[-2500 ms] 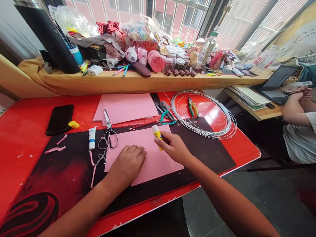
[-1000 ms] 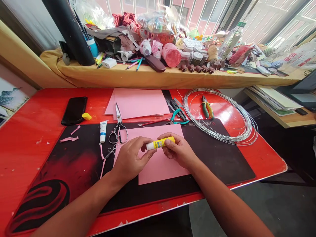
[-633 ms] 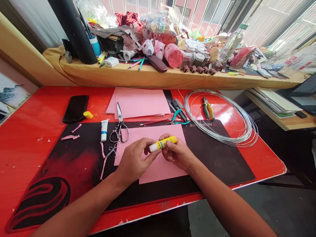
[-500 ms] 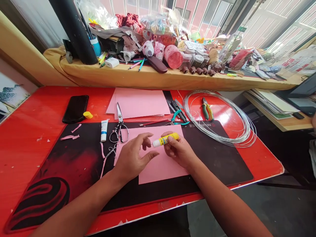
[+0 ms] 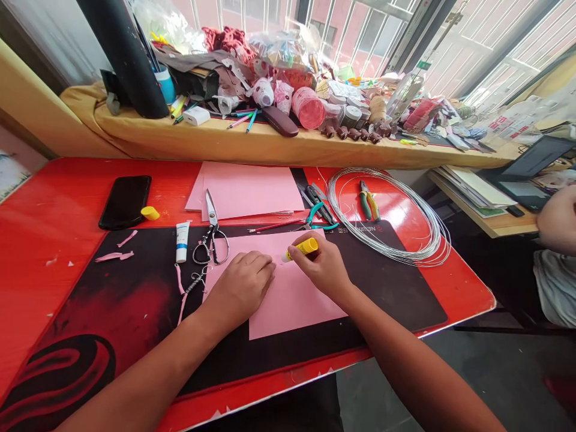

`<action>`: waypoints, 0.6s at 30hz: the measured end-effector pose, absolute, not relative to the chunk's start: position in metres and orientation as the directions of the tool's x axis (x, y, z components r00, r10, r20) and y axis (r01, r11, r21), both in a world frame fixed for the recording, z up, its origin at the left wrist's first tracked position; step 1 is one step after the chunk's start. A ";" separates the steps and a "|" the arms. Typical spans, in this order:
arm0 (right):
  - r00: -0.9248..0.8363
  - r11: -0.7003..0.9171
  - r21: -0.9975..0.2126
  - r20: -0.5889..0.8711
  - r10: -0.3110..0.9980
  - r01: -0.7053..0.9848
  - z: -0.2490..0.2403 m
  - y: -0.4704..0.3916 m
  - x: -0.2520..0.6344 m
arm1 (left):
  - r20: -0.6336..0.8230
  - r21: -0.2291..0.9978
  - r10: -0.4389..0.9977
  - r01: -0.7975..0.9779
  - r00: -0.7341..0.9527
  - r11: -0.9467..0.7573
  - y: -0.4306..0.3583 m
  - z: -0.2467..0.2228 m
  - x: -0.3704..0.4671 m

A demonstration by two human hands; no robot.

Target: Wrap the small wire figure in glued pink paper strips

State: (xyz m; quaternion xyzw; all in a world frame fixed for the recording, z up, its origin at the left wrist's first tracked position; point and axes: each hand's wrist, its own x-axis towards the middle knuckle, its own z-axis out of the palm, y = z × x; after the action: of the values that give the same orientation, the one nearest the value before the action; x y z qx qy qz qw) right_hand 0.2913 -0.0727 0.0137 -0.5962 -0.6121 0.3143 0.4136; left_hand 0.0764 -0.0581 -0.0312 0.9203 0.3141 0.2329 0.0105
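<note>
my right fingers [image 5: 301,258] grasp the yellow glue stick [image 5: 308,246], tilted over the pink paper [image 5: 288,300] where my left fingers [image 5: 261,266] rest, unclenched.

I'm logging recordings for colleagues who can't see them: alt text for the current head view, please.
A person's right hand holds a yellow glue stick, tip slanted down toward a pink sheet that the left hand rests on. Scissors lie at left, a wire coil at right.
</note>
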 end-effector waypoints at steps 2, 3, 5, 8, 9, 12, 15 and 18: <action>0.023 0.082 -0.837 0.112 0.993 0.541 0.017 -0.069 0.287 | 0.424 0.133 0.570 0.574 0.704 -0.808 -0.058 -0.032 0.077; 0.014 0.079 -0.820 0.106 0.994 0.566 0.017 -0.066 0.285 | 0.421 0.120 0.567 0.576 0.708 -0.809 -0.058 -0.032 0.077; -0.005 0.087 -0.789 0.105 0.994 0.608 0.017 -0.061 0.280 | 0.411 0.105 0.564 0.577 0.716 -0.810 -0.058 -0.032 0.078; -0.057 0.124 -0.716 0.118 0.991 0.687 0.014 -0.054 0.274 | 0.416 0.095 0.557 0.575 0.719 -0.813 -0.059 -0.032 0.078; -0.079 0.138 -0.684 0.117 0.990 0.716 0.013 -0.053 0.272 | 0.415 0.094 0.559 0.578 0.718 -0.811 -0.060 -0.032 0.078; -0.118 0.155 -0.586 0.102 0.988 0.795 0.010 -0.051 0.267 | 0.397 0.089 0.572 0.590 0.718 -0.802 -0.061 -0.031 0.080; -0.121 0.148 -0.506 0.085 0.989 0.850 0.009 -0.052 0.266 | 0.396 0.073 0.571 0.595 0.719 -0.800 -0.062 -0.029 0.082; -0.129 0.145 -0.474 0.067 0.989 0.868 0.011 -0.053 0.267 | 0.406 0.062 0.568 0.599 0.716 -0.799 -0.061 -0.028 0.082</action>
State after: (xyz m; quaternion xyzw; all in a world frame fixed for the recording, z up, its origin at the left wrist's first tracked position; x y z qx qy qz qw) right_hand 0.2667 -0.0528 0.0110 -0.6332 -0.7334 0.1628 0.1860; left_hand 0.0823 -0.0612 -0.0277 0.9254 0.3152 0.2070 -0.0370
